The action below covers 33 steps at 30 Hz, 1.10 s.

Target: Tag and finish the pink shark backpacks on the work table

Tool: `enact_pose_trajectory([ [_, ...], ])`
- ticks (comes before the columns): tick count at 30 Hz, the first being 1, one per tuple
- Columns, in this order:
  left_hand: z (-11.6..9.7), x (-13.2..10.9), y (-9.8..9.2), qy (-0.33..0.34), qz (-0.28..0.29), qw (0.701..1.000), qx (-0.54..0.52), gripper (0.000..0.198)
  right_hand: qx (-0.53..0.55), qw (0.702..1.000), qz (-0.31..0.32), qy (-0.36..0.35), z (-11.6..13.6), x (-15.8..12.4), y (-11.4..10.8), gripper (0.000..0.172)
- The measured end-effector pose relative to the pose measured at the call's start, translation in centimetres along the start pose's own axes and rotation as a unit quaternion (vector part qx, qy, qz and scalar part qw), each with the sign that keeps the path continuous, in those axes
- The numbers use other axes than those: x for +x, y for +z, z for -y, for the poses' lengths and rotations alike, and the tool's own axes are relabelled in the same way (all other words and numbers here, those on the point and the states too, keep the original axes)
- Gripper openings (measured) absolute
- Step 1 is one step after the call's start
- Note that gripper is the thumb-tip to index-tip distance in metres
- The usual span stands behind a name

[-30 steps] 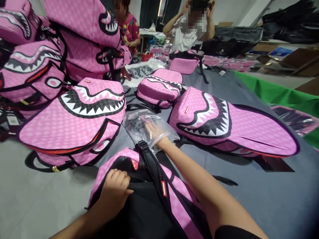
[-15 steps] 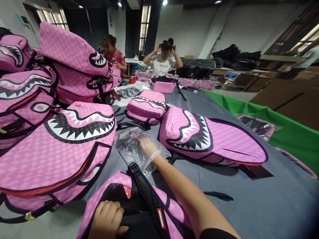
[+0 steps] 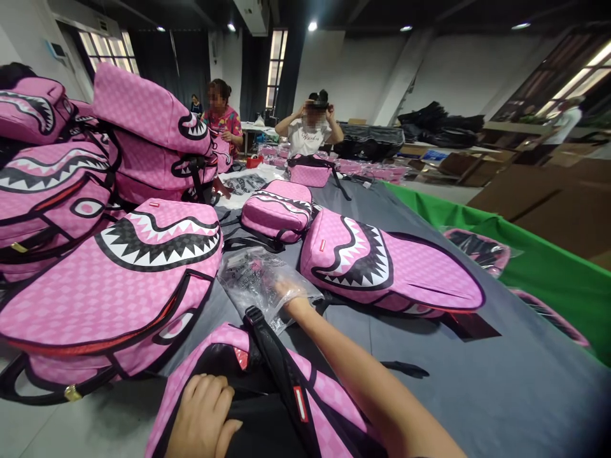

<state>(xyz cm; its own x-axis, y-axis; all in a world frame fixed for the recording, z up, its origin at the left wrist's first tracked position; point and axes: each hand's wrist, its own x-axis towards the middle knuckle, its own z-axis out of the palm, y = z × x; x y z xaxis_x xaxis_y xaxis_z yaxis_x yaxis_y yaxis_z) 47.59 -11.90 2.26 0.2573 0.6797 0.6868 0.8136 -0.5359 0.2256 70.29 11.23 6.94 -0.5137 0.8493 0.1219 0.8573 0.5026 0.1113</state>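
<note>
- Snagging could tear the clear plastic bag (image 3: 251, 289) round the right hand (image 3: 287, 291) (grip unclear).
- The left hand (image 3: 203, 410) clamps the open backpack (image 3: 280, 380) at the bench's (image 3: 477, 388) near edge; slackening could drop it.

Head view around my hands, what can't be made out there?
In the head view:
Right hand: whether it grips anything, veiled by the glinting clear plastic bag.
Left hand: palm, hidden by its own back.
Near backpack: lower end, cut off by the bottom edge.
</note>
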Motion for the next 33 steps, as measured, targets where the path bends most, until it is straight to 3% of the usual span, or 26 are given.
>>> enact_pose_trajectory([
  [2, 0.1, 0.4, -1.1, 0.016, 0.019, 1.0, -0.004, 0.015, 0.009, 1.0, -0.005, 0.009, 0.4, -1.4, -0.9, 0.032],
  [6, 0.6, 0.3, -2.7, 0.039, 0.055, 0.997, -0.03, 0.034, 0.031, 0.999, 0.006, 0.019, 0.4, -5.7, -3.7, 0.028],
  [9, 0.3, 0.7, -3.7, -0.028, 0.048, 0.993, -0.101, 0.03, 0.132, 0.984, -0.063, 0.101, 0.5, -9.7, -7.2, 0.025],
  [10, 0.0, 1.1, -4.0, -0.068, 0.039, 0.988, -0.137, 0.025, 0.22, 0.959, -0.09, 0.152, 0.9, -10.9, -8.6, 0.02],
  [11, -0.4, 1.7, -4.3, -0.107, 0.032, 0.978, -0.175, 0.021, 0.327, 0.916, -0.105, 0.205, 1.4, -11.9, -9.9, 0.018],
  [13, -1.4, 3.5, -4.9, -0.178, 0.032, 0.95, -0.255, 0.02, 0.526, 0.799, -0.091, 0.277, 3.2, -13.5, -12.2, 0.032],
  [14, -1.9, 4.4, -5.2, -0.208, 0.036, 0.932, -0.294, 0.02, 0.586, 0.755, -0.066, 0.287, 4.3, -14.1, -13.0, 0.038],
  [16, -3.0, 6.3, -5.7, -0.249, 0.04, 0.898, -0.36, 0.025, 0.648, 0.711, -0.016, 0.274, 6.8, -14.8, -13.8, 0.042],
  [18, -3.8, 7.4, -6.1, -0.258, 0.042, 0.879, -0.398, 0.024, 0.665, 0.71, 0.019, 0.231, 8.9, -15.3, -13.8, 0.041],
  [20, -4.1, 7.7, -6.5, -0.218, 0.017, 0.898, -0.381, 0.012, 0.657, 0.73, 0.024, 0.187, 10.2, -15.8, -13.6, 0.039],
  [22, -3.8, 7.3, -6.8, -0.117, -0.062, 0.942, -0.307, 0.009, 0.63, 0.754, -0.023, 0.184, 10.7, -16.4, -13.6, 0.039],
  [24, -3.3, 6.4, -7.1, 0.003, -0.155, 0.965, -0.213, 0.019, 0.616, 0.756, -0.044, 0.218, 10.7, -17.1, -13.8, 0.04],
  [26, -3.0, 5.6, -7.1, 0.083, -0.191, 0.967, -0.147, 0.026, 0.645, 0.725, 0.023, 0.24, 10.9, -17.8, -13.9, 0.046],
  [28, -2.9, 5.0, -6.8, 0.118, -0.182, 0.969, -0.119, 0.025, 0.687, 0.677, 0.115, 0.24, 11.6, -18.2, -13.7, 0.051],
  [30, -3.1, 4.4, -6.2, 0.138, -0.166, 0.969, -0.118, 0.023, 0.702, 0.654, 0.137, 0.245, 12.4, -18.3, -13.3, 0.051],
  [31, -3.0, 4.0, -6.0, 0.142, -0.16, 0.97, -0.119, 0.024, 0.693, 0.664, 0.122, 0.253, 12.7, -18.3, -13.0, 0.05],
  [33, -2.6, 2.8, -5.6, 0.109, -0.139, 0.979, -0.104, 0.033, 0.631, 0.731, 0.054, 0.254, 12.6, -17.9, -12.5, 0.046],
])
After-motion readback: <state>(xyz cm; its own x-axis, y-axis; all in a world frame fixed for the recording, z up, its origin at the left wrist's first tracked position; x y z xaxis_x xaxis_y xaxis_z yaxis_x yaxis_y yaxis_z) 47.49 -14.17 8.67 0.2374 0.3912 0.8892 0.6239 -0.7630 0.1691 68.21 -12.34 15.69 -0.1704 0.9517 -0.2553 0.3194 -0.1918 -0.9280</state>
